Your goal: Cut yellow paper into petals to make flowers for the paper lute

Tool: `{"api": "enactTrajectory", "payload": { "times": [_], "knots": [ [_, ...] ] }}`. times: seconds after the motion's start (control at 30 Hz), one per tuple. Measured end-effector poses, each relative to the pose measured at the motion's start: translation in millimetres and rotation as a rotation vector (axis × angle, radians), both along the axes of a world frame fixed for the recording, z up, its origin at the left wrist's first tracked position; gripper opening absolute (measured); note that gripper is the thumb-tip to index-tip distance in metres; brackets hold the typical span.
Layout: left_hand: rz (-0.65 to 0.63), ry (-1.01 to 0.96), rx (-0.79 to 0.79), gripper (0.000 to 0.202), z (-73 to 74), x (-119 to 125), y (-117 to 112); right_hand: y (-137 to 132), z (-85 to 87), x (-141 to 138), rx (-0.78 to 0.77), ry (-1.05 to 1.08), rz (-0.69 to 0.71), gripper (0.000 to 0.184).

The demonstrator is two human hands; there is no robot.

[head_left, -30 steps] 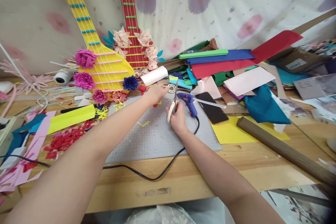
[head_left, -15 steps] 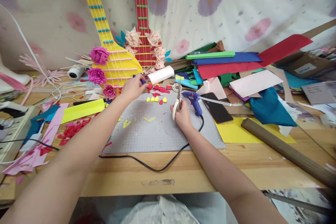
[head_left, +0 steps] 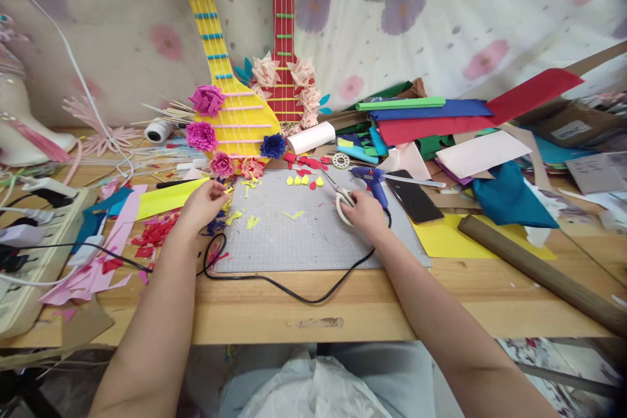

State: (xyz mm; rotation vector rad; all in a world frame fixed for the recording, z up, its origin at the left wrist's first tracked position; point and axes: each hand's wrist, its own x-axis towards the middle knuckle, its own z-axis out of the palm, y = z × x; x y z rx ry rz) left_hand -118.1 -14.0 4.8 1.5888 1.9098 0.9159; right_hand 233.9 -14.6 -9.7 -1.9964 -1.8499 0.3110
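Note:
My right hand is closed around the cream handles of a pair of scissors, whose blades point away to the left, low over the grey cutting mat. My left hand has loosely curled fingers with gaps between them, and I see nothing in it. It hovers by the end of a yellow paper strip, beside yellow and dark blue scraps. Beyond it leans a yellow paper guitar bearing a dark blue paper flower. Small yellow petal-like pieces lie along the mat's far side.
A blue glue gun lies right of the scissors, its black cable looping across the mat's front. Farther right are a phone, a brown roll and stacked coloured paper. Behind stands a red paper guitar. A power strip occupies the left.
My left hand has left the dark blue flower on the yellow guitar and come back leftward to the scraps. My right hand has tipped the scissors lower, blades turned left. The view has shifted slightly left.

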Motion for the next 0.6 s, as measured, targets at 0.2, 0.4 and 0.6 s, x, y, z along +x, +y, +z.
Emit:
{"api": "enactTrajectory", "payload": {
  "times": [0.2,0.4,0.6],
  "knots": [
    [-0.161,0.159,-0.038,0.024,-12.1,10,-9,-8,2.0,0,-0.086,-0.121,-0.126,0.035],
    [-0.234,0.109,-0.057,0.02,-18.2,10,-5,-13,5.5,-2,-0.123,-0.228,-0.122,0.032],
    [-0.04,-0.152,0.06,0.027,-26.2,2,6,-12,5.6,-4,-0.098,-0.255,-0.133,0.033]
  ]
}}
